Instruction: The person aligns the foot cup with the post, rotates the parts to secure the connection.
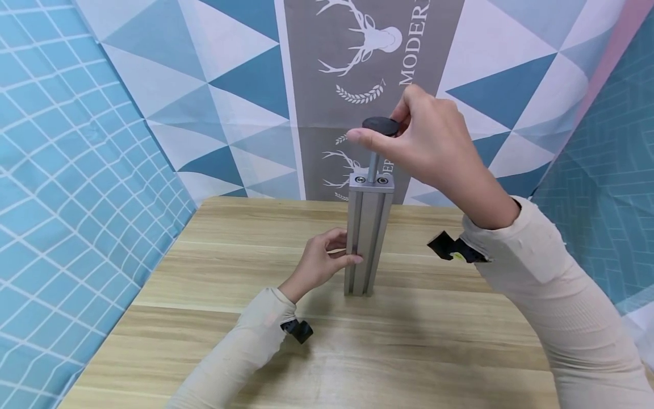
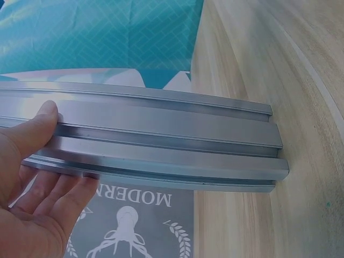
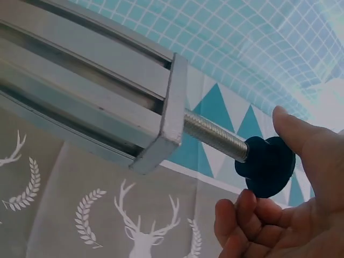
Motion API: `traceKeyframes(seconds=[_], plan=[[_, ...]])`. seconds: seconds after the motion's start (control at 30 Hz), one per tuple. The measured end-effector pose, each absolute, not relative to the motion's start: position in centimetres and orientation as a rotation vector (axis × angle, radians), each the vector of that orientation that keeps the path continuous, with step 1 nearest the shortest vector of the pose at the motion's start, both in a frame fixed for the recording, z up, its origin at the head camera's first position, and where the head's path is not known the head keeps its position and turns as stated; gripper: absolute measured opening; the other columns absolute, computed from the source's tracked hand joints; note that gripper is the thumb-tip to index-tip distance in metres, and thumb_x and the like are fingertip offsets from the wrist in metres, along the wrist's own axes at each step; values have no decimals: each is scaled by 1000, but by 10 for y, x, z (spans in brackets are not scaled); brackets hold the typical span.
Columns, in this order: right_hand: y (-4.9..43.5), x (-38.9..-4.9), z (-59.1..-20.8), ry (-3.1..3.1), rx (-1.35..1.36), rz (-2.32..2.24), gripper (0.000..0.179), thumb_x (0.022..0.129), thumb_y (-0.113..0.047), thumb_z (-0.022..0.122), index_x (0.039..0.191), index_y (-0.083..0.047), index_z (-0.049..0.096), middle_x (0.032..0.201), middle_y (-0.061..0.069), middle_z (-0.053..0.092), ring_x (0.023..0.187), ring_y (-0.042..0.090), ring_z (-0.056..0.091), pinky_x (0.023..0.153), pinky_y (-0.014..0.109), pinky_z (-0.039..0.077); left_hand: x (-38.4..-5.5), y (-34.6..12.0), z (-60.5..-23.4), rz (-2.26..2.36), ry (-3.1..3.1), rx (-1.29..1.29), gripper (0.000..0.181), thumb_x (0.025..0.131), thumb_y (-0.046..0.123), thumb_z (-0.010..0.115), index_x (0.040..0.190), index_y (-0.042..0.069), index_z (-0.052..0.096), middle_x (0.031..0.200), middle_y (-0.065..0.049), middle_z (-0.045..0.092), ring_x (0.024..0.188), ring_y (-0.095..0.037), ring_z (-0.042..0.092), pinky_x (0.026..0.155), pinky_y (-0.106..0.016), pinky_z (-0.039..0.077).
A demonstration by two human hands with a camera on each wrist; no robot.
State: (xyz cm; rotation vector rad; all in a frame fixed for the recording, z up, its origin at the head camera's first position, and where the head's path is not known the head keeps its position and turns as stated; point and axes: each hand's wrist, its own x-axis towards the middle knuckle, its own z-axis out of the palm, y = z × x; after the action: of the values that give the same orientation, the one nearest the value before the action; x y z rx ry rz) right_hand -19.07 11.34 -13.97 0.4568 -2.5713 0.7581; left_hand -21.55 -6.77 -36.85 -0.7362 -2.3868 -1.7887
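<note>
An aluminium profile (image 1: 364, 238) with long grooves stands upright on the wooden table, its lower end on the tabletop. Low on the profile, my left hand (image 1: 324, 258) holds it, thumb on one face and fingers round the far side, as the left wrist view also shows at the grooved face (image 2: 172, 126). A flat metal end plate (image 1: 385, 183) with two screws caps the top. Out of this plate rises a levelling foot with a threaded rod (image 3: 215, 135) and a black round pad (image 3: 269, 167). Above it, my right hand (image 1: 434, 136) pinches the pad's edge between thumb and fingers.
The wooden table (image 1: 230, 244) ends at a wall cloth (image 1: 250, 68) with triangles and deer heads close behind the profile. Blue tile-patterned cloth (image 1: 61, 142) hangs on the left, and teal cloth (image 1: 608, 199) on the right. Both sleeves carry small black mounts.
</note>
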Motion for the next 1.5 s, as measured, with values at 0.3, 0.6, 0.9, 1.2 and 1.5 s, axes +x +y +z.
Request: traceKeyframes(seconds=[0.3, 0.6, 0.9, 1.2, 1.5], plan=[[134, -197, -113, -2847, 781, 764, 77, 86, -55, 63, 146, -15, 38, 135, 13, 54, 119, 30, 54, 95, 51, 42, -215, -68, -368, -1770, -2409, -728, 39, 75, 6, 80, 110, 1, 64, 103, -14, 69, 97, -26, 68, 81, -24, 52], [140, -207, -113, -2750, 921, 938, 43, 88, -33, 69, 125, -11, 63, 112, 8, 68, 101, 18, 63, 91, 31, 46, -215, -69, -368, -1774, -2419, -718, 39, 75, 6, 80, 111, 2, 64, 104, -14, 69, 98, -26, 68, 82, -24, 52], [119, -198, -137, -2573, 530, 918, 57, 77, -54, 72, 98, -4, 54, 93, 9, 58, 80, 22, 52, 65, 35, 40, -214, -68, -366, -1777, -2421, -716, 40, 75, 7, 79, 112, 3, 64, 104, -14, 69, 98, -26, 68, 82, -24, 52], [116, -191, -140, -2575, 499, 848, 65, 82, -58, 65, 110, -2, 51, 98, 13, 57, 87, 26, 53, 72, 41, 41, -215, -68, -367, -1777, -2426, -710, 39, 75, 6, 80, 111, 3, 64, 104, -13, 69, 98, -26, 68, 81, -24, 52], [132, -201, -129, -2684, 954, 1227, 57, 96, -36, 54, 146, -13, 39, 145, 8, 44, 130, 22, 45, 107, 47, 32, -215, -68, -368, -1760, -2444, -699, 39, 75, 7, 80, 110, 3, 64, 104, -13, 69, 99, -25, 68, 81, -24, 52]])
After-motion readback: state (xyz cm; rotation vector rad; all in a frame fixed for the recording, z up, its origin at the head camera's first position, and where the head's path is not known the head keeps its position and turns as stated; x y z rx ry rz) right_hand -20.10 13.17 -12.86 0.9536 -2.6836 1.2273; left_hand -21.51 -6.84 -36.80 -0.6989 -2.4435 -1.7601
